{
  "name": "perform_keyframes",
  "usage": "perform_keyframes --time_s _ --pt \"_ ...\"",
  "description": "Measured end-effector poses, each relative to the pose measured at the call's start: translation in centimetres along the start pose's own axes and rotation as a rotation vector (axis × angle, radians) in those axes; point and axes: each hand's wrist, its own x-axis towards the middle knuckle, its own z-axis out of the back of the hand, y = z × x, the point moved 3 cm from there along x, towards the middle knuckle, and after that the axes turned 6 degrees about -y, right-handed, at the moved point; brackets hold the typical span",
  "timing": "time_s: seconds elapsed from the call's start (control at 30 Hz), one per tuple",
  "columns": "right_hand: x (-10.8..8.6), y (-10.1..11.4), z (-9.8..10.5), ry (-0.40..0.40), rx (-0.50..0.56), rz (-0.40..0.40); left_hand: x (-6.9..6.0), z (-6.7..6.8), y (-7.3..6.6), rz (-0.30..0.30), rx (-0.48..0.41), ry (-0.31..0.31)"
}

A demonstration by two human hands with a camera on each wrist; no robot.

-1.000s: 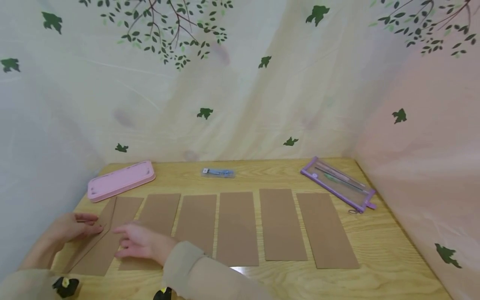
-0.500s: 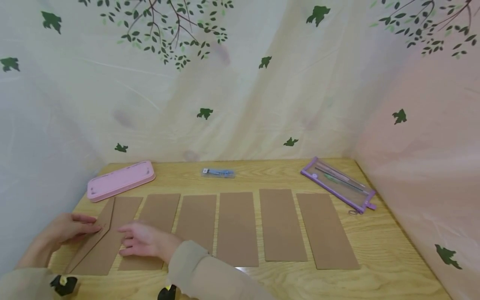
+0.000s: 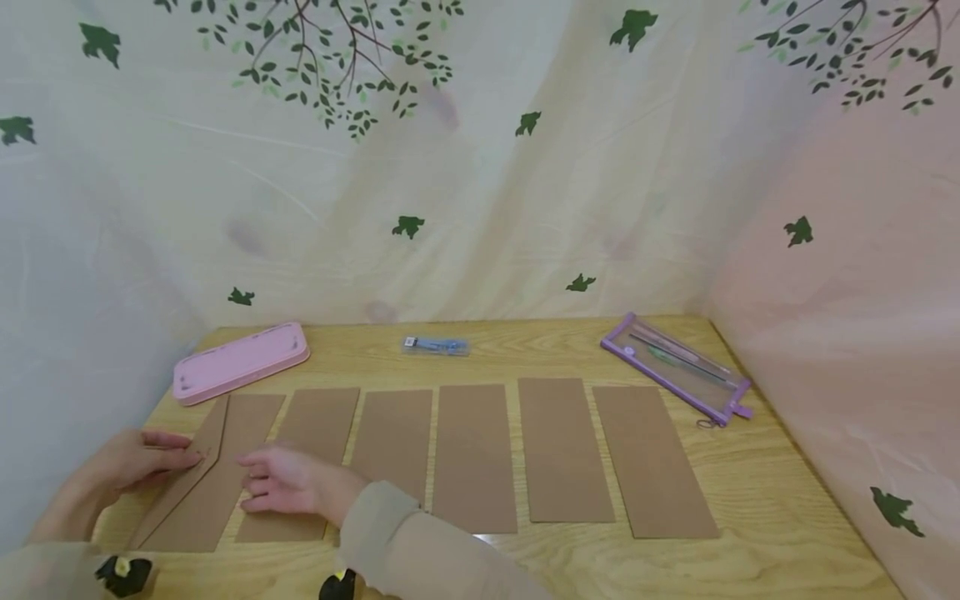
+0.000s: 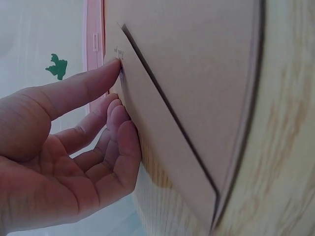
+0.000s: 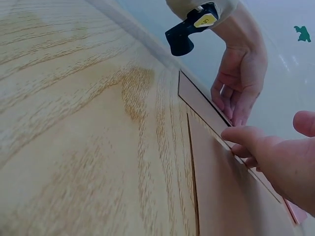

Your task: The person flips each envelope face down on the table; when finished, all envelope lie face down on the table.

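A brown paper envelope [image 3: 187, 500] lies flap side up at the left end of a row. Pinching its left edge is my left hand [image 3: 138, 462], thumb on the flap and fingers at the edge. In the left wrist view, a small line of writing [image 4: 119, 52] shows on the flap beside the thumb [image 4: 93, 81]. My right hand [image 3: 288, 483] hovers over the gap between this envelope and the second brown envelope [image 3: 318, 425], holding nothing. Its index finger points left, and the other fingers are loosely bent.
Several more plain brown envelopes [image 3: 475, 458] lie side by side to the right. Behind them are a pink case [image 3: 242, 362], a blue item in clear packaging [image 3: 437, 346] and a purple-edged clear pouch [image 3: 675, 367] with slim items inside. Leaf-printed cloth [image 3: 480, 183] encloses the table.
My right hand has drawn back slightly to the right from the first envelope. The left hand has shifted slightly left, still at the envelope's edge. The other things stay put.
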Motion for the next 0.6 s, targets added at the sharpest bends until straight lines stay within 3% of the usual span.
perform_keyframes --time_s 0.33,0.6 --pt "0.12 -0.01 0.29 0.016 -0.002 -0.002 -0.22 0.15 0.11 -0.071 0.005 0.018" --pt "0.04 -0.35 0.29 0.01 0.031 -0.019 -0.33 0.8 0.85 -0.07 -0.061 0.101"
